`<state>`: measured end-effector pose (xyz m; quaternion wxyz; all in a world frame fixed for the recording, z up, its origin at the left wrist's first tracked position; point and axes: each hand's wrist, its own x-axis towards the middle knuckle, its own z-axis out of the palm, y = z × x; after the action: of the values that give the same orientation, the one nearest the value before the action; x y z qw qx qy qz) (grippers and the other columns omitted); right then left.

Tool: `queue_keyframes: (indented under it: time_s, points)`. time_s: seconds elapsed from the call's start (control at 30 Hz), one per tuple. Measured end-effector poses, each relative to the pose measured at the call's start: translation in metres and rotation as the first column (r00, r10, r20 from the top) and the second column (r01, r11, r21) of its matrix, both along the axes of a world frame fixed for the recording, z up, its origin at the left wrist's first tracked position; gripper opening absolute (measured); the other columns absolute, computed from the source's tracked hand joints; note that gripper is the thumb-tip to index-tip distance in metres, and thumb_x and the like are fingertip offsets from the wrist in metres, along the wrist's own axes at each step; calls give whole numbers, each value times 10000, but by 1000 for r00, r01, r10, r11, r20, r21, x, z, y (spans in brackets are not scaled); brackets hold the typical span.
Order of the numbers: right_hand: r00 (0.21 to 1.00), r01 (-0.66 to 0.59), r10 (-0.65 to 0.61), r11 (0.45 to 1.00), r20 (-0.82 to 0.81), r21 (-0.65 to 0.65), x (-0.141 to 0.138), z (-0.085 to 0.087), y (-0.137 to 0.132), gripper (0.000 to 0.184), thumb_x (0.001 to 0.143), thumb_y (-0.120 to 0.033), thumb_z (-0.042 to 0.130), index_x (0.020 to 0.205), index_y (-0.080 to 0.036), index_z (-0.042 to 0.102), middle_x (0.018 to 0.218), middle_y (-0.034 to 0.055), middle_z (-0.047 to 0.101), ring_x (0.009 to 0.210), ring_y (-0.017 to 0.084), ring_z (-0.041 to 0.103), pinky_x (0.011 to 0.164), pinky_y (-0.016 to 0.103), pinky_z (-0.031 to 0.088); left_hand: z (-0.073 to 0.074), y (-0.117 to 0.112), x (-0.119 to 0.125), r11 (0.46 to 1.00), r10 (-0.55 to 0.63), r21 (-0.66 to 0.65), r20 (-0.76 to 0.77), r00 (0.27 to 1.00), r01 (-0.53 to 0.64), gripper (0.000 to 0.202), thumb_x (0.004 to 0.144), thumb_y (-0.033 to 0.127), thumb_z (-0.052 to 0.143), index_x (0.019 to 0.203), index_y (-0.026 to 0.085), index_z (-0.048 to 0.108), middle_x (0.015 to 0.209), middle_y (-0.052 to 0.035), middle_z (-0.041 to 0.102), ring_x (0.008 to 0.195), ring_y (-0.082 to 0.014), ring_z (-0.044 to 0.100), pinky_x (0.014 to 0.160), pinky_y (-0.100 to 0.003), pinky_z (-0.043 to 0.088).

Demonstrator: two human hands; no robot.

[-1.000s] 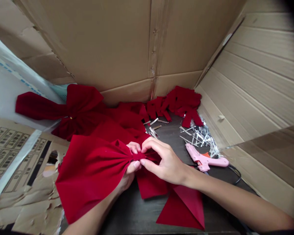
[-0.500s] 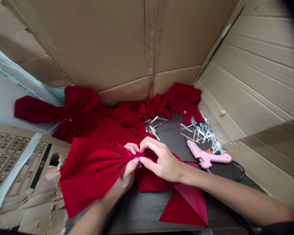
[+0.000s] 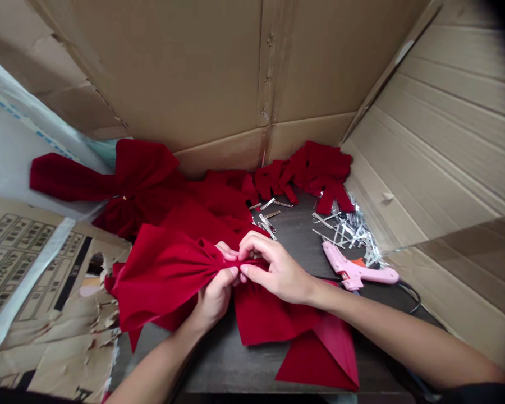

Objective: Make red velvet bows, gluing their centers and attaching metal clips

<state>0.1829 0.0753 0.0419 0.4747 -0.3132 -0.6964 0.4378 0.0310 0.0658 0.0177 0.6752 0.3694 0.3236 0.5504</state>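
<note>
A piece of red velvety fabric point(image 3: 168, 280) is gathered into pleats at its middle, fanning out to the left and hanging down to the right. My left hand point(image 3: 219, 283) pinches the gathered middle between thumb and fingers. From the right, my right hand point(image 3: 273, 269) pinches the same gather, its fingertips meeting those of the left. Part of the fabric is hidden under both hands. Below on the right, a folded red fabric piece point(image 3: 320, 359) lies on the dark table point(image 3: 231, 365).
A pink glue gun point(image 3: 357, 269) with a black cord lies to the right. Behind it are metal clips point(image 3: 353, 230) and red strips point(image 3: 324, 168). A red bow point(image 3: 145, 174) lies at the back left. Cardboard walls point(image 3: 193, 67) enclose the back and right.
The fabric's left side has risen and turned, its lower edge now higher. More fabric shows below my right hand. Both hands keep their pinch, and the view has shifted slightly.
</note>
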Motion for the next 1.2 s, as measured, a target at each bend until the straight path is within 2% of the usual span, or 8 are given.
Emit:
queue_keyframes:
  time_s: [0.23,0.53,0.63,0.77,0.97,1.1,1.2]
  points:
    - [997,-60,55,993,-60,-99,0,-3,-1,155,804,-39,529,843,-188,517,905,16,502,748,133,542,689,285,475,2,0,1,998,-13,-57,31,999,15,145,657,183,635,780,161,562,750,18,541,549,-94,502,509,-239,361]
    - [997,-50,46,996,-62,-78,0,-7,-2,146,801,-47,529,836,-189,531,883,10,509,752,131,548,692,278,461,5,0,1,989,-74,-123,33,997,77,160,632,206,601,778,155,560,655,11,577,480,-106,503,505,-256,358]
    - [994,-67,57,992,-96,-106,0,-6,-4,150,797,-48,517,827,-196,517,873,3,498,746,127,552,681,271,465,6,0,-1,981,-121,-149,18,992,122,150,625,219,576,760,155,560,579,10,583,448,-108,485,511,-260,362]
    - [990,-88,68,982,-124,-165,-1,-4,-5,153,794,-58,504,828,-207,492,842,-4,496,744,134,569,672,272,478,7,1,-2,978,-125,-168,8,992,125,171,600,217,559,758,152,564,608,-5,614,463,-129,530,519,-271,367]
    - [978,-136,92,961,-185,-241,1,-4,-6,167,794,-59,492,868,-209,487,847,-8,510,691,121,589,686,285,483,5,0,-4,973,-170,-159,6,985,169,166,647,239,562,782,148,593,610,-13,611,528,-159,540,598,-301,387]
    - [956,-208,131,934,-262,-292,3,-6,-7,179,818,-103,539,953,-208,486,938,9,507,670,117,616,708,312,481,0,-1,-9,966,-247,-89,-50,968,242,183,730,287,541,648,141,614,632,-43,597,606,-162,493,726,-326,393]
    - [953,-208,129,935,-274,-287,4,-7,-7,172,829,-142,569,961,-208,480,930,10,502,684,125,617,688,306,482,-3,-1,-12,962,-274,-37,-87,958,271,269,767,321,549,579,139,614,680,-54,596,623,-151,457,742,-320,392]
